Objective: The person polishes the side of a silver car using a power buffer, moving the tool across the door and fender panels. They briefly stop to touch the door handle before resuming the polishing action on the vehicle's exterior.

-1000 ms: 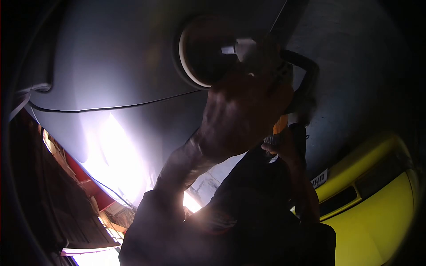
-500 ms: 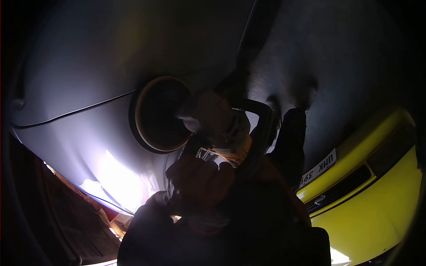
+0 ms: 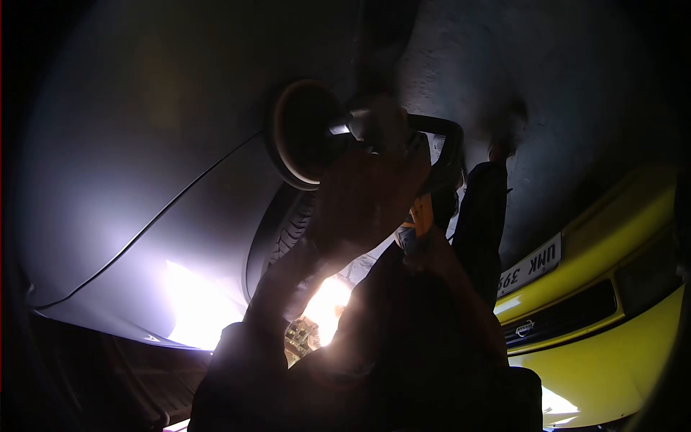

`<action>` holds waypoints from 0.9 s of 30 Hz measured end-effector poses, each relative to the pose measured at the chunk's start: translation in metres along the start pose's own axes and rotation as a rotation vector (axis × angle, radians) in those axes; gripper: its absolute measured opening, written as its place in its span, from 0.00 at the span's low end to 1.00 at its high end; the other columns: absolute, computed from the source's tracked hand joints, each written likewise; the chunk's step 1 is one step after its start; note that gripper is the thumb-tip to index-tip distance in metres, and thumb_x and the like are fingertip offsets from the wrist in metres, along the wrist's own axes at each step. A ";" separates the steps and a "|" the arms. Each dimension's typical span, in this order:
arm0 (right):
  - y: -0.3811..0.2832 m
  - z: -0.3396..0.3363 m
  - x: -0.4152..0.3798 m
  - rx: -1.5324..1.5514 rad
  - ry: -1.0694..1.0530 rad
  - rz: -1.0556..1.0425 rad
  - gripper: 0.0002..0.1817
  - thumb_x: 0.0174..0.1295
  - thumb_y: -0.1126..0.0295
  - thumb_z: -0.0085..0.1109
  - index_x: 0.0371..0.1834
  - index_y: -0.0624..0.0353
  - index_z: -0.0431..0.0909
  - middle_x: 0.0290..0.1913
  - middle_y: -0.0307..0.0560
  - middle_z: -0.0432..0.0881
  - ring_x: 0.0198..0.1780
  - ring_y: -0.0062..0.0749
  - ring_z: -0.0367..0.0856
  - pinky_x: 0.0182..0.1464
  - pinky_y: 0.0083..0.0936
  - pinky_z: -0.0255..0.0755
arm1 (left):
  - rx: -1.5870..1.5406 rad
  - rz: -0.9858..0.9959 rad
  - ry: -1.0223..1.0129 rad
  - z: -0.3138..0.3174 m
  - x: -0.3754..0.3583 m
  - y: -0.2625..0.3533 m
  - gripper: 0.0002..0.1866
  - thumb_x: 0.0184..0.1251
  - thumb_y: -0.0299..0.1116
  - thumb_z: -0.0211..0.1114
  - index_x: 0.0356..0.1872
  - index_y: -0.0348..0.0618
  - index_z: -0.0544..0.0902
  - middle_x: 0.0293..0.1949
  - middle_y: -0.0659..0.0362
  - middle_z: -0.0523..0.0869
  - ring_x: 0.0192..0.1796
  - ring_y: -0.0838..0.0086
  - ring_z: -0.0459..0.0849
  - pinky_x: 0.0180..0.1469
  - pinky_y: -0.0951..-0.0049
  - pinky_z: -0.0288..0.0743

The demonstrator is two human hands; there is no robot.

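A polisher (image 3: 421, 216) with a round pad (image 3: 302, 133) is held up against a grey car panel (image 3: 144, 187). The pad stands on edge, its face toward the panel, near a dark panel seam. My left hand (image 3: 367, 191) is closed round the front of the polisher, behind the pad; its fingers are dim. Lower and to the right, my right hand (image 3: 430, 253) grips the rear of the body, where orange parts show. A black loop handle (image 3: 452, 140) sticks out to the right of the tool.
A tyre (image 3: 291, 230) shows below the pad. At the right stands a yellow car (image 3: 590, 378) with a number plate (image 3: 531, 266). A dark-trousered leg (image 3: 484, 201) stretches over the grey floor (image 3: 461, 65). Bright light glares on the grey panel's lower part.
The polisher and pad have moved up and right in view. My left hand has risen with them, and more of the tyre shows. My right hand is now visible at the tool's rear.
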State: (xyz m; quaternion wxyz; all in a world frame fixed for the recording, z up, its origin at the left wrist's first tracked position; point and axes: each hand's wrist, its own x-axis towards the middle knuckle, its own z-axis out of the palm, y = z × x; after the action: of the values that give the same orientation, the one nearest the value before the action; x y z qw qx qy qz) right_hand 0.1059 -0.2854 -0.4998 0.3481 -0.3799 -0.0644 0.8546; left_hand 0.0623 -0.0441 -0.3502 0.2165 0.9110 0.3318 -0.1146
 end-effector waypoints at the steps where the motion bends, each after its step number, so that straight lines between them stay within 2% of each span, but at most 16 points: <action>1: 0.001 -0.005 0.004 0.030 0.014 0.056 0.41 0.43 0.83 0.76 0.64 0.58 0.68 0.44 0.43 0.80 0.39 0.28 0.83 0.36 0.26 0.82 | -0.005 -0.014 -0.017 0.009 0.009 -0.002 0.08 0.63 0.34 0.64 0.41 0.43 0.82 0.24 0.59 0.78 0.27 0.64 0.83 0.30 0.64 0.77; 2: 0.003 -0.010 0.008 0.060 0.031 0.111 0.41 0.43 0.83 0.76 0.64 0.59 0.68 0.44 0.43 0.80 0.39 0.28 0.83 0.36 0.26 0.82 | -0.022 -0.030 -0.034 0.021 0.016 -0.010 0.08 0.62 0.33 0.64 0.40 0.43 0.82 0.24 0.59 0.79 0.28 0.64 0.84 0.31 0.64 0.78; 3: 0.023 -0.019 0.014 0.089 0.029 0.082 0.40 0.44 0.83 0.76 0.64 0.59 0.68 0.44 0.43 0.79 0.38 0.28 0.83 0.36 0.27 0.82 | -0.031 -0.042 -0.053 0.031 0.026 -0.013 0.08 0.62 0.33 0.65 0.40 0.43 0.82 0.24 0.59 0.79 0.29 0.64 0.84 0.31 0.64 0.79; 4: 0.032 -0.024 0.020 0.115 0.028 0.051 0.40 0.44 0.83 0.76 0.64 0.59 0.67 0.44 0.42 0.79 0.38 0.29 0.83 0.36 0.27 0.82 | 0.017 -0.078 -0.121 0.040 0.038 -0.014 0.09 0.61 0.33 0.66 0.40 0.43 0.82 0.27 0.58 0.80 0.31 0.64 0.84 0.33 0.64 0.80; 6: 0.043 -0.032 0.025 0.263 0.058 0.128 0.39 0.46 0.82 0.76 0.63 0.58 0.67 0.43 0.42 0.80 0.35 0.30 0.83 0.36 0.29 0.82 | 0.118 -0.153 -0.257 0.055 0.063 -0.016 0.10 0.59 0.32 0.69 0.40 0.43 0.82 0.33 0.55 0.81 0.35 0.64 0.85 0.35 0.63 0.81; 9: 0.053 -0.041 0.039 0.411 0.033 0.175 0.36 0.49 0.81 0.75 0.62 0.58 0.68 0.39 0.43 0.80 0.34 0.30 0.83 0.37 0.32 0.82 | 0.329 0.023 -0.117 0.088 0.089 -0.036 0.08 0.61 0.35 0.68 0.37 0.44 0.81 0.31 0.55 0.80 0.35 0.64 0.87 0.33 0.62 0.82; 10: 0.055 -0.048 0.048 0.447 0.014 0.173 0.35 0.51 0.80 0.74 0.62 0.58 0.68 0.38 0.43 0.80 0.34 0.31 0.83 0.38 0.32 0.82 | 0.346 0.046 -0.147 0.098 0.099 -0.044 0.08 0.62 0.35 0.68 0.37 0.44 0.81 0.30 0.55 0.81 0.36 0.64 0.87 0.34 0.62 0.82; 12: 0.034 -0.053 0.056 0.486 0.006 0.166 0.33 0.50 0.79 0.73 0.61 0.60 0.69 0.37 0.42 0.79 0.34 0.29 0.82 0.37 0.30 0.81 | 0.379 0.087 -0.205 0.107 0.120 -0.053 0.08 0.62 0.36 0.67 0.37 0.44 0.82 0.30 0.54 0.82 0.36 0.64 0.88 0.34 0.61 0.82; 13: 0.025 -0.056 0.061 0.504 0.000 0.162 0.32 0.50 0.79 0.72 0.60 0.62 0.69 0.37 0.42 0.79 0.34 0.28 0.82 0.37 0.28 0.80 | 0.353 0.045 -0.223 0.109 0.130 -0.055 0.08 0.61 0.35 0.68 0.36 0.44 0.82 0.29 0.54 0.83 0.36 0.63 0.88 0.35 0.61 0.82; 15: 0.016 -0.063 0.076 0.552 -0.052 0.134 0.27 0.50 0.78 0.73 0.53 0.61 0.72 0.33 0.40 0.79 0.33 0.27 0.81 0.36 0.29 0.78 | 0.300 -0.042 -0.255 0.111 0.153 -0.058 0.07 0.59 0.34 0.69 0.36 0.45 0.84 0.27 0.54 0.85 0.36 0.63 0.88 0.37 0.62 0.81; 18: -0.010 -0.075 0.097 0.563 -0.057 0.062 0.24 0.46 0.76 0.75 0.47 0.60 0.74 0.31 0.40 0.78 0.31 0.27 0.80 0.35 0.29 0.77 | 0.333 -0.029 -0.249 0.108 0.185 -0.062 0.06 0.61 0.35 0.68 0.36 0.45 0.84 0.29 0.54 0.87 0.36 0.64 0.89 0.38 0.61 0.81; 21: -0.036 -0.089 0.120 0.575 -0.056 0.014 0.23 0.45 0.74 0.75 0.45 0.61 0.75 0.31 0.40 0.79 0.30 0.28 0.80 0.36 0.29 0.76 | 0.361 0.069 -0.105 0.108 0.215 -0.078 0.06 0.64 0.35 0.66 0.36 0.45 0.84 0.26 0.55 0.86 0.35 0.63 0.89 0.38 0.59 0.83; 24: -0.061 -0.104 0.151 0.610 -0.055 -0.034 0.22 0.45 0.77 0.75 0.44 0.61 0.76 0.29 0.42 0.80 0.29 0.30 0.81 0.35 0.29 0.77 | 0.497 0.043 -0.155 0.096 0.259 -0.081 0.08 0.66 0.36 0.65 0.39 0.43 0.85 0.28 0.53 0.87 0.35 0.62 0.90 0.41 0.58 0.85; 27: -0.075 -0.119 0.177 0.668 -0.074 -0.067 0.20 0.46 0.78 0.74 0.43 0.61 0.76 0.29 0.44 0.81 0.28 0.31 0.82 0.34 0.31 0.77 | 0.432 -0.039 -0.328 0.090 0.304 -0.089 0.09 0.56 0.30 0.69 0.37 0.38 0.87 0.35 0.45 0.89 0.40 0.52 0.89 0.44 0.56 0.83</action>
State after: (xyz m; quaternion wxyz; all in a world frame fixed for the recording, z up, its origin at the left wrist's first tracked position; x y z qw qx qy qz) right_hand 0.1464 -0.1337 -0.6628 0.4789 -0.2110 0.1940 0.8298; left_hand 0.2269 0.1434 -0.5652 0.0655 0.8987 0.2778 -0.3329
